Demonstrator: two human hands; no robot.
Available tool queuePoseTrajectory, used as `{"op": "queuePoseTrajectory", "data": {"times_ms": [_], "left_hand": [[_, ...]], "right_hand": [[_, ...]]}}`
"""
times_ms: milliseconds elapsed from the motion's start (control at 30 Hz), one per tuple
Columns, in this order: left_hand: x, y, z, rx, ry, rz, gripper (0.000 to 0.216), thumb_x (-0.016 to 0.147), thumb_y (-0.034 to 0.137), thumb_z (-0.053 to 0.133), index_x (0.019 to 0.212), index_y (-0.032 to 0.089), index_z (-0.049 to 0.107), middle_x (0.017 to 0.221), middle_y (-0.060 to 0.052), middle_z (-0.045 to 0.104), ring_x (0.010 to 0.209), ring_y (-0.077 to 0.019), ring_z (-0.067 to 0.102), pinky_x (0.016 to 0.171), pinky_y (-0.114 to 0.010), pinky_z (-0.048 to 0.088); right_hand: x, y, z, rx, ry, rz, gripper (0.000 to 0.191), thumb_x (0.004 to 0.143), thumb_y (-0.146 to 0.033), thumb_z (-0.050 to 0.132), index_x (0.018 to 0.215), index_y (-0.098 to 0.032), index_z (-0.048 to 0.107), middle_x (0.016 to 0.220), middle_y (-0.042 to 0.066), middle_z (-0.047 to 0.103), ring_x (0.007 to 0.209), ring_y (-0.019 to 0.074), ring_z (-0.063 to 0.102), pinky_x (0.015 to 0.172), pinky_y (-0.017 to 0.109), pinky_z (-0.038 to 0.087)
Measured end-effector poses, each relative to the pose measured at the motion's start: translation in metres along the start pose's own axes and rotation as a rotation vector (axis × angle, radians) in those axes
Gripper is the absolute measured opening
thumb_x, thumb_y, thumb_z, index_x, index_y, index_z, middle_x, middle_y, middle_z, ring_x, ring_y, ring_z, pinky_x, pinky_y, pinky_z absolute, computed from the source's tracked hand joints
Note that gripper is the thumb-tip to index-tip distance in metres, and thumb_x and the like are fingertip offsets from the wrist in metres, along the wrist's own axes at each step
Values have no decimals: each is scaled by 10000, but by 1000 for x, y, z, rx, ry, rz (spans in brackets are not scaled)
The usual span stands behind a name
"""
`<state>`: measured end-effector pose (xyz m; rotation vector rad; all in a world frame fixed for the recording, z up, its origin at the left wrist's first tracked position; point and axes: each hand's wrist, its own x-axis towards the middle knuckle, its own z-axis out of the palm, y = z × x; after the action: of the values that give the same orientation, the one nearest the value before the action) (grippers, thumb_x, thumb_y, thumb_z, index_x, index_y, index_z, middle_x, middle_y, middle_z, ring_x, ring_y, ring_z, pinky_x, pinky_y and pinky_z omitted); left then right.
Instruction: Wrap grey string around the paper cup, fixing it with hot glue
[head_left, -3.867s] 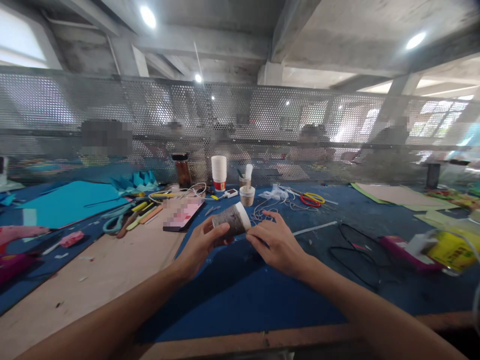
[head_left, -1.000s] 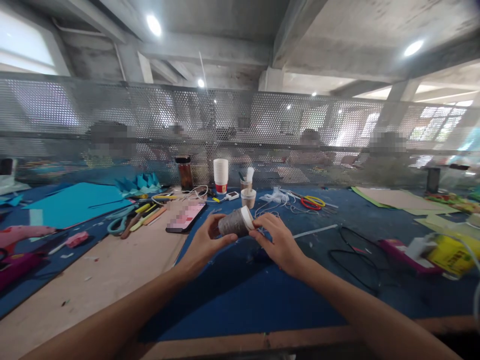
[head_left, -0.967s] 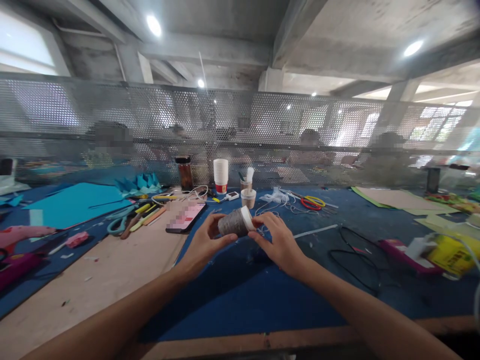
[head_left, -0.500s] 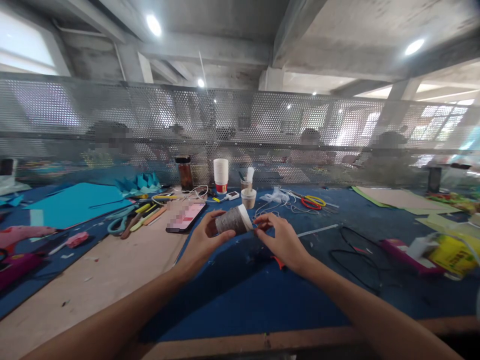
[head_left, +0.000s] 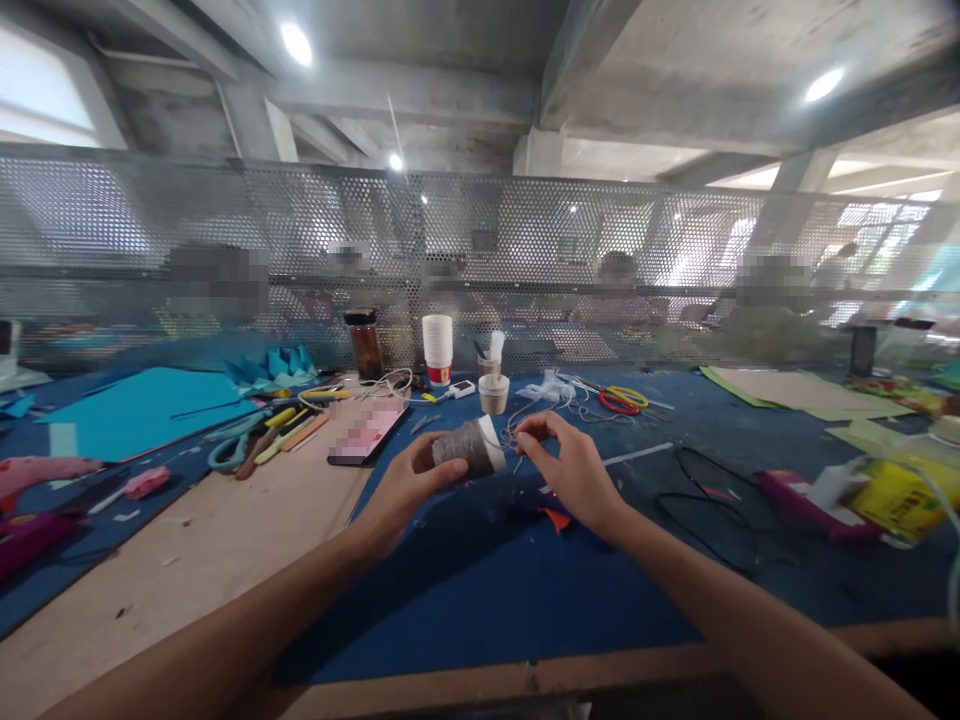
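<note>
My left hand [head_left: 416,480] is wrapped round a paper cup [head_left: 468,448] lying tilted on its side in the air. Grey string covers most of the cup's wall, and a white band shows at its right end. Close to that end, my right hand [head_left: 566,465] is closed in a pinch on a thin grey string [head_left: 511,436]. The string runs between the cup and the fingertips. Behind the cup stands a small paper cup [head_left: 493,394] with pale contents. An orange scrap [head_left: 555,519] lies on the blue table under my right hand.
A phone [head_left: 367,432], teal-handled scissors [head_left: 229,452] and several craft tools lie left. Stacked paper cups [head_left: 438,350] and a dark jar [head_left: 364,345] stand behind, before a perforated metal screen [head_left: 517,235]. Red-and-yellow scissors [head_left: 622,400] and a black cable [head_left: 705,510] lie right.
The view has shifted slightly. My right hand has risen a little beside the cup's white end, and string shows more clearly between cup and fingers. My left hand keeps its grip.
</note>
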<state>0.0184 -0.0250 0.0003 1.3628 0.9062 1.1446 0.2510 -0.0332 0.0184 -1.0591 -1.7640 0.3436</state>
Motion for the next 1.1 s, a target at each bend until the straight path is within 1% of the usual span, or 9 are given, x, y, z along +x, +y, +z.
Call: {"op": "queuePoseTrajectory", "data": {"times_ms": [167, 367, 533, 667, 800, 900, 1000, 1067, 1100], "left_hand": [[-1, -1, -1, -15, -26, -19, 568, 771, 443, 837, 1241, 174, 665, 1211, -133, 713, 1156, -330, 660, 940, -456, 561], [1, -7, -4, 8, -63, -15, 551, 784, 424, 833, 1243, 174, 659, 1226, -138, 706, 1127, -318, 671, 913, -433, 576], [2, -7, -3, 16, -76, -13, 524, 765, 420, 847, 1196, 179, 670, 1152, -111, 715, 1072, -300, 677, 887, -424, 584], [2, -7, -2, 10, -77, -22, 517, 760, 418, 845, 1186, 180, 673, 1151, -115, 715, 1073, -305, 672, 887, -429, 581], [2, -8, -3, 21, -103, -21, 511, 756, 428, 844, 1174, 183, 681, 1121, -108, 721, 1058, -302, 674, 866, -416, 575], [2, -8, -3, 23, -116, -30, 508, 754, 435, 847, 1164, 182, 686, 1090, -97, 724, 1034, -292, 680, 868, -408, 569], [1, -6, -2, 17, -114, -33, 510, 767, 440, 840, 1173, 178, 679, 1118, -107, 719, 1053, -296, 676, 875, -412, 572], [1, -5, -3, 21, -93, -21, 520, 776, 445, 834, 1187, 174, 670, 1145, -116, 714, 1069, -302, 673, 870, -412, 574], [1, -4, -3, 25, -77, -13, 526, 781, 448, 830, 1198, 173, 666, 1159, -120, 713, 1080, -304, 672, 869, -408, 573]], "right_hand": [[1, 2, 0, -4, 13, 9, 70, 975, -238, 604, 937, -224, 661, 816, -2, 747, 796, 182, 719, 845, 340, 522], [4, 6, -1, 27, 51, 13, 83, 980, -260, 592, 941, -218, 652, 818, 6, 732, 767, 178, 716, 782, 321, 539], [6, 12, -1, 10, 68, 6, 87, 986, -273, 576, 951, -222, 638, 795, 9, 728, 772, 188, 719, 770, 324, 545], [7, 16, -2, -19, 71, 13, 87, 989, -274, 574, 959, -224, 639, 786, 8, 734, 765, 189, 720, 773, 324, 541], [7, 21, -2, -61, 62, 14, 93, 1001, -277, 572, 974, -227, 645, 782, 8, 742, 768, 192, 722, 789, 328, 529], [6, 26, 0, -141, 41, -5, 108, 1017, -267, 551, 1017, -228, 652, 816, 12, 755, 826, 204, 723, 860, 363, 511], [8, 29, -2, -326, 41, -73, 137, 1024, -245, 532, 1080, -230, 656, 1009, 44, 762, 1017, 242, 698, 953, 428, 461], [9, 27, -7, -469, 32, -118, 129, 1016, -242, 542, 1062, -229, 662, 1093, 61, 737, 1079, 265, 666, 958, 444, 439], [9, 25, -12, -528, 11, -121, 119, 1010, -249, 551, 1032, -226, 665, 1086, 65, 730, 1059, 267, 665, 934, 434, 442]]}}
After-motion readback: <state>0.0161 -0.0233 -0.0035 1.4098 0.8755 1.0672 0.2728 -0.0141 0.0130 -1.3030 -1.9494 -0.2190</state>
